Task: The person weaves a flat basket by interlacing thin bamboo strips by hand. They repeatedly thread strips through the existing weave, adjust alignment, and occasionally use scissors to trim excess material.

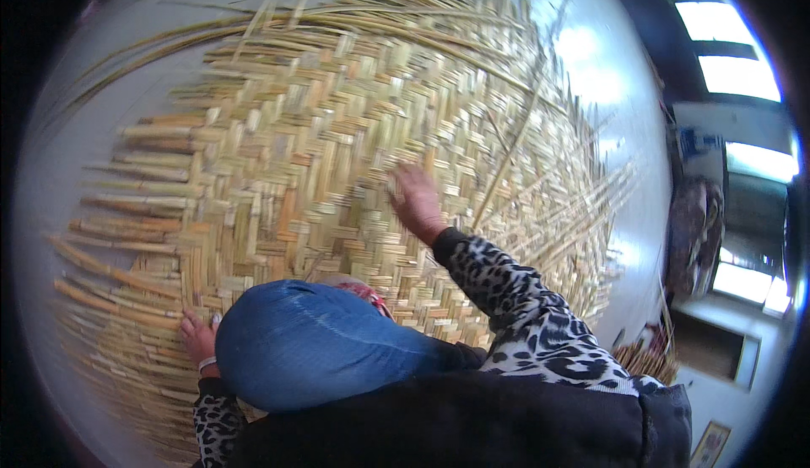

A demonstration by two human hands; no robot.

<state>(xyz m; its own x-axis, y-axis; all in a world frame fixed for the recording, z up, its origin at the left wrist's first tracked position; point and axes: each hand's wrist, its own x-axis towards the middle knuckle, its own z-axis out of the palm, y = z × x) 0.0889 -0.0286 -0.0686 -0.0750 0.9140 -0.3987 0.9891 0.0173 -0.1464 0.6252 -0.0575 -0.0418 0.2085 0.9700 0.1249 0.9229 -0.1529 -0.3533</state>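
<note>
Daylight from windows (717, 38) at upper right, blown out. Glare patch on pale floor (591, 72). Strong fisheye bending, black rim. Motion blur throughout, edges softest.

Woven mat (321, 156) spread across the floor (607, 80), loose strips (582, 207) fanning off its right edge, right hand (416, 201) flat on the mat's middle, left hand (199, 337) on its lower left part, bent knee (312, 354) between the 2 hands
</note>
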